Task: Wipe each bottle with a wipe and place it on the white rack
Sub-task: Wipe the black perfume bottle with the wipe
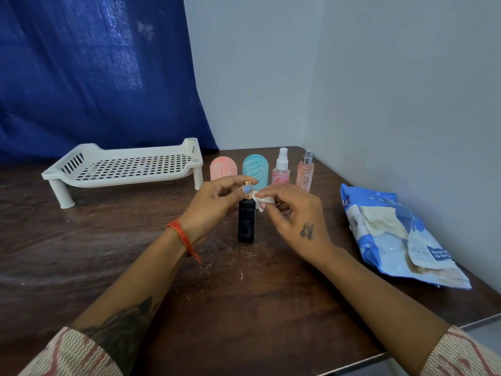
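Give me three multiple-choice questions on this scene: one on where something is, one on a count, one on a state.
1. Where is the wipes pack?
A. on the rack
B. at the table's right side
C. on the floor

2. How many bottles stand behind the black bottle?
A. two
B. four
C. six

3. What does the right hand hold?
A. nothing
B. a white wipe
C. a cap

Answers:
1 B, it lies near the wall.
2 B, two rounded and two spray bottles.
3 B, pinched against the bottle's neck.
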A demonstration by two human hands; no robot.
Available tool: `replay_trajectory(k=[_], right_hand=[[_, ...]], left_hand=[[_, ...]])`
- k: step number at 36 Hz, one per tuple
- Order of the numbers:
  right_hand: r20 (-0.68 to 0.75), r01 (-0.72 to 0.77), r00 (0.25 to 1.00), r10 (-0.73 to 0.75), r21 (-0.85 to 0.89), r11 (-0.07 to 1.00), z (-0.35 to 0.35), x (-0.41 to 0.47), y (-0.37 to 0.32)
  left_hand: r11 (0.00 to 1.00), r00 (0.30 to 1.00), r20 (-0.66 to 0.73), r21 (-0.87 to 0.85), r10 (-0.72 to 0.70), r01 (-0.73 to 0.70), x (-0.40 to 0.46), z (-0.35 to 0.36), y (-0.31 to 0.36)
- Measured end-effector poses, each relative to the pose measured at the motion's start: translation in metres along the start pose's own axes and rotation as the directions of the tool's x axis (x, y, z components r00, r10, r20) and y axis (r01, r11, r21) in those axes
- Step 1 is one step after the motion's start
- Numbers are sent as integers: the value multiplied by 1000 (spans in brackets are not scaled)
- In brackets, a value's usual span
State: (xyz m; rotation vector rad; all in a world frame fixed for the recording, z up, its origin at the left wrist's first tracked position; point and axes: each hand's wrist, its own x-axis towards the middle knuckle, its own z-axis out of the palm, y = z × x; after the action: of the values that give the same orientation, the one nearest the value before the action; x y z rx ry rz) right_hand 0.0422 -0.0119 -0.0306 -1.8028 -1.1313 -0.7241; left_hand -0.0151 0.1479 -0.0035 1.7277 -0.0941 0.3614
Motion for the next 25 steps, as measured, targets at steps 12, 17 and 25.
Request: replay_trajectory(k=[12, 17, 25], right_hand=[[-30, 144, 989, -145, -11, 989, 3, -5, -7], [-29, 135, 990, -135, -17, 991, 4, -4, -4], [-68, -20, 997, 25, 75, 997, 4, 0, 1]], left_hand=[[1000, 999, -52, 21, -12, 13, 1, -3, -2], [999, 1000, -18, 37, -8, 8, 2, -3, -3], [999, 1000, -1, 22, 29, -29, 2, -3, -2]])
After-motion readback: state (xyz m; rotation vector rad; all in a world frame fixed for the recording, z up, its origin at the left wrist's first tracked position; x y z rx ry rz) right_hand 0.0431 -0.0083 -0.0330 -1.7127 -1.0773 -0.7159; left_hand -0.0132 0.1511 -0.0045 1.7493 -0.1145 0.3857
